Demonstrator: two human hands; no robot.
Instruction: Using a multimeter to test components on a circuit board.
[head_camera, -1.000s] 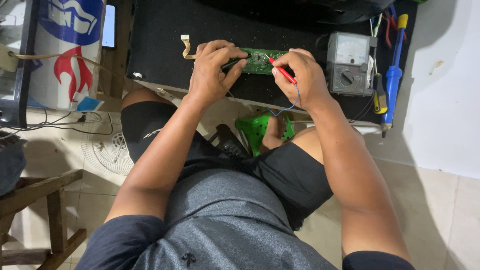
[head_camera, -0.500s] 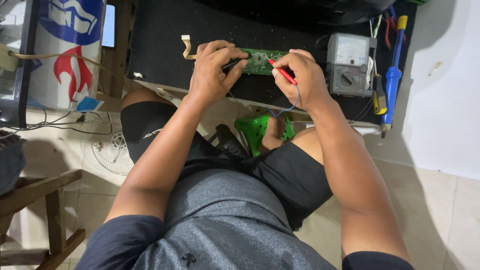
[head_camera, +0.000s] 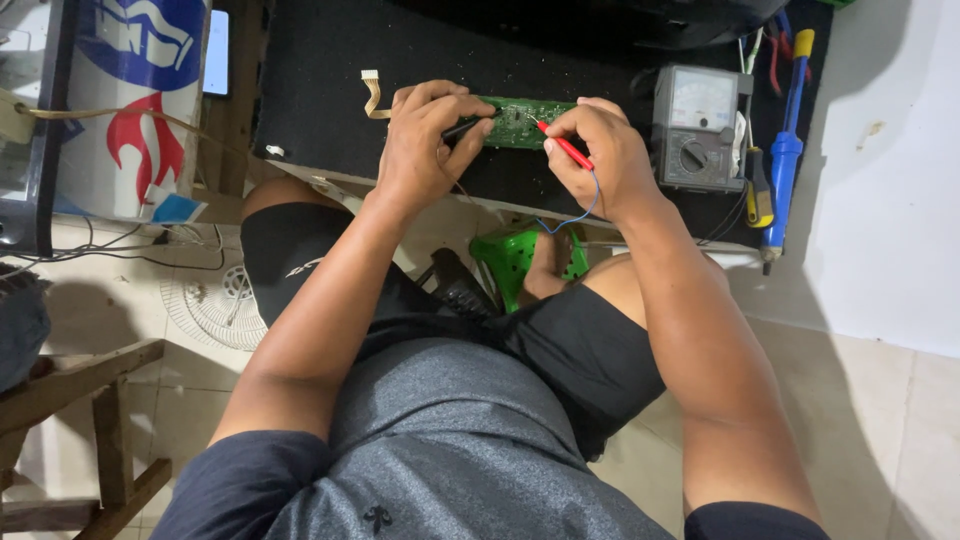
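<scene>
On black mat (head_camera: 330, 90), hands press 2 probes to circuit board (head_camera: 528, 122).

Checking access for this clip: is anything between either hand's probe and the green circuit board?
Nothing visible. The left hand holds the black probe and the right hand the red probe; both tips sit on the circuit board, with no object between them.

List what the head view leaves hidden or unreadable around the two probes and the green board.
- Black probe: its tip on the green board is too small to see; left hand covers the shaft.
- Red probe: rear end hidden inside right hand.
- Board: left end behind the left fingers; parts too small to tell.
- Meter: needle reading too small.
- Blue tool: tip lost in shadow.
</scene>
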